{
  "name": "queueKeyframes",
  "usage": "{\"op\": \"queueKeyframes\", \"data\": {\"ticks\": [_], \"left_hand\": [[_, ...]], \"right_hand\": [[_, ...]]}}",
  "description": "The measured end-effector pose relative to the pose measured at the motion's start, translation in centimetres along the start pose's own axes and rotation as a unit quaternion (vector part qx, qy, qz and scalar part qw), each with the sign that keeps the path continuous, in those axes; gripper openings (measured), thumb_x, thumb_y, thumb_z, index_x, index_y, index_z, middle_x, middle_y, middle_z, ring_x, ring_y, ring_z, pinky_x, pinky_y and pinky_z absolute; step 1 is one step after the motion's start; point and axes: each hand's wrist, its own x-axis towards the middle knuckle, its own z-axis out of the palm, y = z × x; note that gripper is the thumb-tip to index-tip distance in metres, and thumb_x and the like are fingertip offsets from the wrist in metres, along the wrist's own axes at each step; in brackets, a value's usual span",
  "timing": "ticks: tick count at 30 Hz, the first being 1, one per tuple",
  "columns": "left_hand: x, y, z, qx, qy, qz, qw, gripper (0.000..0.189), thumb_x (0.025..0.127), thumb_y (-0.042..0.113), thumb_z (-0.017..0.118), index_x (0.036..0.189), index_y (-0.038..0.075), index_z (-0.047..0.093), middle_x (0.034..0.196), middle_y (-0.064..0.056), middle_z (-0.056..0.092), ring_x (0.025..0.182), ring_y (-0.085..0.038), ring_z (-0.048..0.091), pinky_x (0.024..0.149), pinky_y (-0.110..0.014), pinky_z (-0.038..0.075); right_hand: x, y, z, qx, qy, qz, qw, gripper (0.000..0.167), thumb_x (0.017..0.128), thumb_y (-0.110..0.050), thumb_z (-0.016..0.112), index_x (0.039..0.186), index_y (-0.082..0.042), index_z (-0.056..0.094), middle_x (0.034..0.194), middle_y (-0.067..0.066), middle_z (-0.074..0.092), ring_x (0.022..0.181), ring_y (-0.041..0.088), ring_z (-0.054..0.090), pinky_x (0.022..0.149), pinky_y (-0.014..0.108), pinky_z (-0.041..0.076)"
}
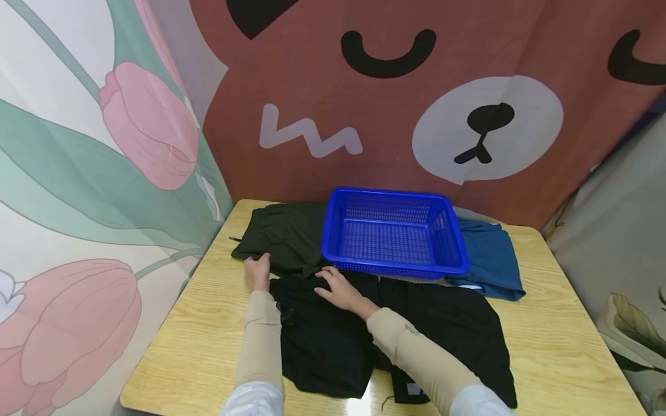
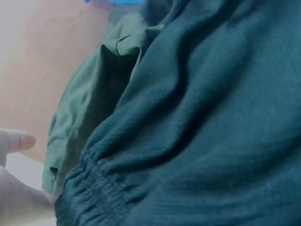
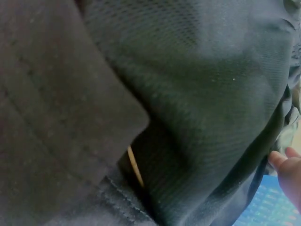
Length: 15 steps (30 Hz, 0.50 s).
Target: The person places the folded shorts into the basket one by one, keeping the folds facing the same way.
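Beige sleeves (image 1: 260,335), left fingers (image 2: 19,141) at green garment (image 1: 291,231), grip unclear, right fingers (image 1: 328,274) spread on black garment (image 1: 322,346), blue basket (image 1: 394,267), floor (image 1: 385,241) showing

A blue, perforated plastic basket (image 1: 387,264) sat toward the far side of a pale wood-grain table (image 1: 562,335), partly hiding a blue garment (image 1: 491,260) at its right. A brown fabric hanging (image 1: 390,115) formed the backdrop, printed with a cartoon bear's closed, curved eyes, a pale zigzag mark (image 1: 312,136) and a light gray muzzle (image 1: 520,141) with a black nose. Large pink tulips and green leaves covered a second hanging (image 1: 99,231) at left, while a pale cloth (image 1: 598,231) with a leaf motif hung at right.
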Motion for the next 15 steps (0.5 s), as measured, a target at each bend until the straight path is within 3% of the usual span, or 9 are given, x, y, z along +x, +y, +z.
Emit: {"op": "queueKeyframes", "data": {"ticks": [2, 4, 6, 7, 8, 10, 12, 13, 15], "left_hand": [[-0.5, 0.3, -0.2, -0.047, -0.003, -0.032, 0.9984, 0.069, 0.086, 0.021, 0.056, 0.138, -0.004, 0.019, 0.138, -0.022, 0.026, 0.107, -0.032, 0.045, 0.087, -0.033, 0.038], [-0.8, 0.8, -0.2, -0.065, -0.010, -0.074, 0.9950, 0.068, 0.089, 0.016, 0.050, 0.140, -0.003, 0.008, 0.138, -0.022, 0.022, 0.077, -0.025, 0.054, 0.070, -0.032, 0.044], [-0.4, 0.6, -0.4, -0.105, -0.023, -0.089, 0.9902, 0.066, 0.089, 0.014, 0.049, 0.140, -0.001, 0.010, 0.125, -0.020, 0.038, 0.047, -0.016, 0.038, 0.050, -0.029, 0.037], [1.1, -0.6, -0.2, -0.130, -0.026, -0.091, 0.9870, 0.066, 0.088, 0.014, 0.052, 0.139, 0.000, 0.013, 0.110, -0.018, 0.046, 0.041, -0.013, 0.028, 0.043, -0.028, 0.032], [2.8, -2.0, 0.1, -0.153, -0.027, -0.095, 0.9832, 0.069, 0.086, 0.015, 0.056, 0.138, 0.001, 0.014, 0.102, -0.017, 0.047, 0.040, -0.012, 0.027, 0.040, -0.027, 0.031], [7.0, -5.7, 0.4, -0.220, -0.040, -0.106, 0.9688, 0.080, 0.078, 0.016, 0.067, 0.138, 0.005, 0.014, 0.093, -0.015, 0.046, 0.046, -0.015, 0.038, 0.041, -0.028, 0.035], [11.2, -9.5, 0.8, -0.285, -0.047, -0.125, 0.9493, 0.094, 0.070, 0.017, 0.075, 0.138, 0.006, 0.012, 0.092, -0.020, 0.047, 0.064, -0.024, 0.052, 0.047, -0.031, 0.044], [13.8, -11.7, 1.2, -0.298, -0.042, -0.135, 0.9442, 0.100, 0.068, 0.020, 0.078, 0.139, 0.008, 0.009, 0.108, -0.025, 0.044, 0.077, -0.031, 0.055, 0.054, -0.035, 0.047], [16.7, -14.1, 1.4, -0.347, -0.061, -0.163, 0.9217, 0.101, 0.070, 0.020, 0.076, 0.142, 0.011, 0.007, 0.131, -0.028, 0.031, 0.102, -0.040, 0.049, 0.071, -0.042, 0.048]], "right_hand": [[0.0, -0.1, 0.0, 0.011, -0.003, 0.005, 0.9999, 0.040, 0.089, -0.024, 0.055, 0.120, 0.000, 0.050, 0.127, 0.023, 0.039, 0.115, 0.034, 0.041, 0.093, 0.045, 0.034], [0.1, -0.1, 0.0, 0.018, -0.008, 0.010, 0.9997, 0.041, 0.089, -0.025, 0.055, 0.122, 0.000, 0.049, 0.128, 0.023, 0.038, 0.117, 0.035, 0.039, 0.094, 0.046, 0.033], [0.1, 0.0, 0.0, 0.025, -0.013, 0.017, 0.9995, 0.044, 0.089, -0.025, 0.055, 0.123, 0.000, 0.047, 0.130, 0.024, 0.037, 0.118, 0.036, 0.037, 0.095, 0.047, 0.032], [0.1, 0.1, 0.0, 0.029, -0.015, 0.022, 0.9992, 0.045, 0.089, -0.026, 0.055, 0.125, 0.000, 0.046, 0.131, 0.024, 0.036, 0.119, 0.036, 0.036, 0.095, 0.047, 0.032], [0.1, 0.2, 0.1, 0.032, -0.017, 0.026, 0.9990, 0.047, 0.089, -0.026, 0.055, 0.126, 0.000, 0.044, 0.131, 0.024, 0.036, 0.120, 0.036, 0.035, 0.096, 0.047, 0.031], [0.2, 0.3, 0.2, 0.048, -0.018, 0.035, 0.9981, 0.051, 0.089, -0.027, 0.055, 0.129, 0.001, 0.041, 0.133, 0.024, 0.035, 0.122, 0.036, 0.033, 0.097, 0.047, 0.030], [0.2, 0.6, 0.3, 0.067, -0.015, 0.046, 0.9966, 0.056, 0.089, -0.028, 0.054, 0.132, 0.002, 0.036, 0.134, 0.023, 0.034, 0.122, 0.036, 0.032, 0.097, 0.047, 0.029], [0.3, 0.7, 0.4, 0.077, -0.013, 0.050, 0.9956, 0.057, 0.089, -0.028, 0.054, 0.133, 0.003, 0.035, 0.134, 0.024, 0.034, 0.122, 0.036, 0.033, 0.096, 0.047, 0.030], [0.3, 0.9, 0.6, 0.095, -0.006, 0.060, 0.9936, 0.060, 0.088, -0.026, 0.055, 0.134, 0.004, 0.032, 0.133, 0.024, 0.035, 0.120, 0.036, 0.036, 0.095, 0.047, 0.032]]}}
